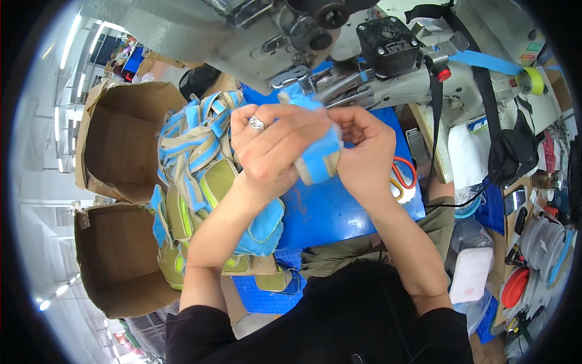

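Blue work surface [339, 212] under an industrial sewing machine [339, 54], crowded workshop all round. Blue-and-beige fabric piece [320, 159] held up just in front of the machine's post and needle area, clear of the surface. Left hand [273, 142], ring on one finger, wrapped over the piece from above and the left, fingers curled and pressed together against its top edge. Right hand [364, 151] pinching the piece's right side, thumb and fingertips closed on it, knuckles just below the machine's metal parts. Piece thus between both hands, mostly hidden by them (only the lower blue-and-beige corner shows plainly).

Risks, as a judgement: fingers very near the needle area, so a nick or a snag if the piece is fed in with the grip this close; folded edge likely to slip or shift out of line if either pinch loosens, giving a crooked seam. Whether the needle is up or down: cannot tell.

Further out: heap of similar blue, beige and green pieces [200, 182] to the left, touching the left forearm; two open cardboard boxes [121, 139] beyond it; red-handled scissors [403, 173] lying just right of the right wrist; clutter of containers and a red lid [515, 285] at far right.
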Demonstrator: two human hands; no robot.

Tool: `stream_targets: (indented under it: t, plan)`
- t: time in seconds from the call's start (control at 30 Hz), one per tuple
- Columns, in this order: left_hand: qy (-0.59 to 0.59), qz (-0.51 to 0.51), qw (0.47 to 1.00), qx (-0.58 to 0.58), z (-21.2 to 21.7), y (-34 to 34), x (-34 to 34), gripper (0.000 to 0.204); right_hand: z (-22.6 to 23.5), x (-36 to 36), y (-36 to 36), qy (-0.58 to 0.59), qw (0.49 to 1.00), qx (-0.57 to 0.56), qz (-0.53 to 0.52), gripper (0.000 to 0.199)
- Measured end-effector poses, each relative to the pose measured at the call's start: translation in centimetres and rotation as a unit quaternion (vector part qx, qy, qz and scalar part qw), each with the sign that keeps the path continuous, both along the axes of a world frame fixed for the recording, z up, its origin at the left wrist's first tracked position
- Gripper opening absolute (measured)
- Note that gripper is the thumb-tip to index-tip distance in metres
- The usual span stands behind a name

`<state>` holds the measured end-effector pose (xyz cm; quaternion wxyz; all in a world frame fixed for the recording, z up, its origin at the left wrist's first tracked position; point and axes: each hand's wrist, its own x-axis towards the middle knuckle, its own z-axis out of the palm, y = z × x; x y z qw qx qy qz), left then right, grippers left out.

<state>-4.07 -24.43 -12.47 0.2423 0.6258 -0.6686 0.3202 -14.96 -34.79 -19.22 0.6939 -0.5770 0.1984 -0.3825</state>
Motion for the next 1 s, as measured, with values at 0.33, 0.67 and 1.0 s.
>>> stream_targets:
  t: [0.33,0.67,1.0]
  plan:
    - [0.147,-0.020,0.987,-0.055,-1.2,0.3,0.5,0.022,0.7,-0.8,-0.4,-0.029,0.998,0.048,0.038,0.023]
    - [0.043,0.008,0.999,0.003,-0.4,1.2,-0.6,0.024,-0.8,-1.2,-0.3,-0.005,0.994,0.055,0.095,0.026]
    - [0.038,0.024,0.999,0.013,-0.5,0.8,-1.0,0.023,1.0,-2.1,-1.5,-0.007,0.977,0.113,0.179,0.021]
